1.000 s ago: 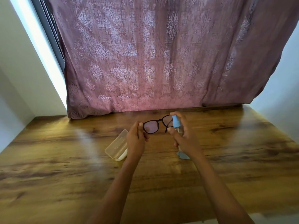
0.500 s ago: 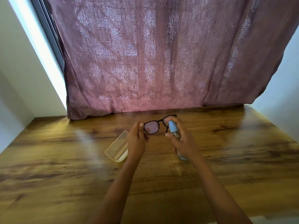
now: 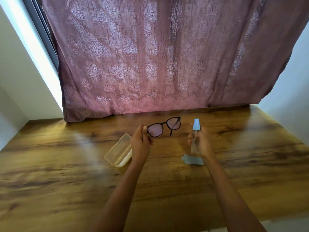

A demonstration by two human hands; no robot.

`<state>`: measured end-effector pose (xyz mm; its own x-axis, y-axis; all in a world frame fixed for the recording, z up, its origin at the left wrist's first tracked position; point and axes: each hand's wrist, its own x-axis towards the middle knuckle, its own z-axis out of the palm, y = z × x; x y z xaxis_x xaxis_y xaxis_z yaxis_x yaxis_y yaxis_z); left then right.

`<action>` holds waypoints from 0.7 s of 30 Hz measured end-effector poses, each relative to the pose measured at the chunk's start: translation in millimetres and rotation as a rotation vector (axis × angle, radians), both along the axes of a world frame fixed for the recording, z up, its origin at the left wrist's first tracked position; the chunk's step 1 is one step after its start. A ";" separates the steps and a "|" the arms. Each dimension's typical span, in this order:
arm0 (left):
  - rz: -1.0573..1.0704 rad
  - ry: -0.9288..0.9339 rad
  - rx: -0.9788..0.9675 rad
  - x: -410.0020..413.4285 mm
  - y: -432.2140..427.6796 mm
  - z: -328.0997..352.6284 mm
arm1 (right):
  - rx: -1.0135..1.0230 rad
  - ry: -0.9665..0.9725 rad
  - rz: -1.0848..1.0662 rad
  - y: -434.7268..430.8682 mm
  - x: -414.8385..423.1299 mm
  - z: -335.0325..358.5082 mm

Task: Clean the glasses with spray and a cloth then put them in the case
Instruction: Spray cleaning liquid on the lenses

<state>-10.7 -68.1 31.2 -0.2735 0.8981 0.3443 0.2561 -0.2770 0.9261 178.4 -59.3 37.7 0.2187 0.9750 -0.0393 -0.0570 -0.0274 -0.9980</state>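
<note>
My left hand pinches the left end of black-framed glasses and holds them up above the wooden table, lenses facing me. My right hand grips a clear spray bottle with a light blue nozzle, upright, a short way to the right of the glasses. A small grey-blue cloth lies on the table just below the bottle. A translucent cream glasses case lies on the table to the left of my left wrist, partly hidden by it.
A mauve patterned curtain hangs down to the table's back edge. White walls stand at the left and right, with a bright window strip at the upper left.
My right hand has drawn the spray bottle away from the right lens, to the right and slightly down. The cloth under it now shows. The glasses stay held in my left hand.
</note>
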 end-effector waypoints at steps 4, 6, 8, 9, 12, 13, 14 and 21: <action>-0.014 -0.035 -0.022 2.6 5.4 -8.2 | 0.044 -0.272 -0.069 -0.3 9.2 -18.5; -0.016 -0.043 -0.032 3.2 7.8 -10.2 | 0.045 -0.389 -0.086 4.4 14.8 -30.4; -0.015 -0.049 -0.036 3.6 9.9 -11.9 | 0.032 -0.469 -0.129 11.7 18.7 -41.3; -0.014 -0.049 -0.035 3.6 11.0 -12.7 | 0.020 -0.491 -0.162 14.8 19.8 -46.3; -0.005 -0.046 -0.031 4.2 13.5 -14.6 | -0.020 -0.504 -0.270 22.9 22.4 -62.4; 0.000 -0.046 -0.030 4.7 14.1 -14.6 | -0.044 -0.496 -0.294 25.0 23.3 -66.1; 0.004 -0.045 -0.029 5.2 14.5 -14.4 | -0.063 -0.489 -0.307 27.1 23.9 -68.4; -0.016 -0.042 -0.029 5.4 17.3 -16.2 | -0.121 -0.497 -0.333 43.2 23.7 -77.0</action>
